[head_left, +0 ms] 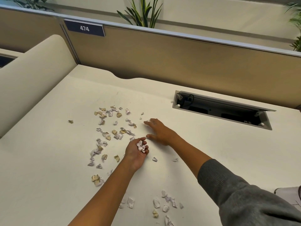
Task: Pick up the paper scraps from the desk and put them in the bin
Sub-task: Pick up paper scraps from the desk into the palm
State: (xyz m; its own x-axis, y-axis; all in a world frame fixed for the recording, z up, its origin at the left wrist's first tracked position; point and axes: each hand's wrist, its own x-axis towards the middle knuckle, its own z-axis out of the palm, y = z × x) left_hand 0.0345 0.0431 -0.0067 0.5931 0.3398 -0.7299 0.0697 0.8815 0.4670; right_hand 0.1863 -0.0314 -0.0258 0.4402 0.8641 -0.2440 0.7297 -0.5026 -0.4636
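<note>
Head view, table: the wide cream-white laminate table [187,160] fills the view and carries every scrap; no bin shows, so the drop-off lies somewhere outside the picture.
Cable hatch: a grey metal-framed cable hatch [223,110], lid raised, sits in the table's far right part; it serves as the landmark below.
Right hand: the right hand [160,132] lies left of the hatch and nearer the person, palm down, fingers [149,122] straight and spread, gripping nothing; the fingertips meet a small white scrap at the pile's hatch-side edge, probably to rake it in.
Left hand: the left hand [136,152] is just beside the right, farther from the hatch, palm up and cupped, fingers curled round a clutch of white and pale pink paper bits [141,146]; judged, it works as a holding tray so the other hand can go on gathering.
Paper scraps: torn, crumpled white, lilac and tan paper scraps [112,128] lie scattered well left of the hatch; a second loose cluster [164,204] lies near the table's front edge, between the forearms.
Progress: most scraps are on the table, so collection looks early.
Risk: the cupped palm is shallow, and light bits could spill in carrying.
</note>
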